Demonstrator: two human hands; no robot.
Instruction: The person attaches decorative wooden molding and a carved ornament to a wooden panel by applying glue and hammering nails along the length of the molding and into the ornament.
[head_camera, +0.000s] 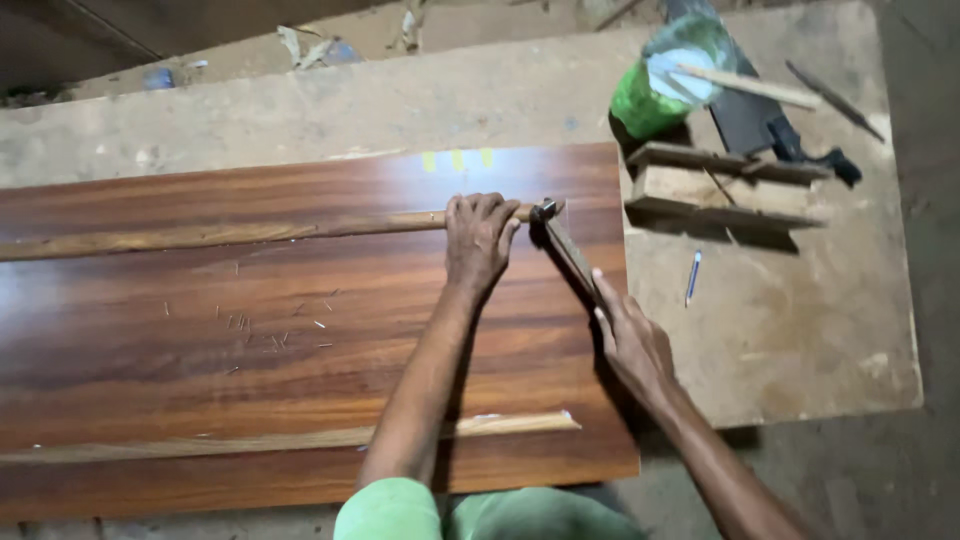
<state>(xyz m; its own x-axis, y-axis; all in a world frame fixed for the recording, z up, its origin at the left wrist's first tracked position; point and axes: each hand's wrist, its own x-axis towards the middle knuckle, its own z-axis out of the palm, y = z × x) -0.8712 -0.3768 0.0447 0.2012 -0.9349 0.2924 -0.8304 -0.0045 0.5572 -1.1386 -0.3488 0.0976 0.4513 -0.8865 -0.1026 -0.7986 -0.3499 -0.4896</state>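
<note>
My left hand (478, 238) presses down on the right end of a long thin wooden strip (220, 237) that lies across a glossy brown laminated board (300, 330). My right hand (632, 340) grips the wooden handle of a hammer (566, 247). The hammer's dark metal head rests at the strip's end, right beside my left fingertips. A second wooden strip (300, 438) lies along the near side of the board. Several small nails (270, 330) are scattered on the board's middle.
The board lies on a pale worn plywood bench (800, 330). At the back right stand a green tub of white glue with a stick in it (665, 80), a wooden block (725, 185) and a dark tool (760, 120). A blue pen (692, 277) lies on the bench.
</note>
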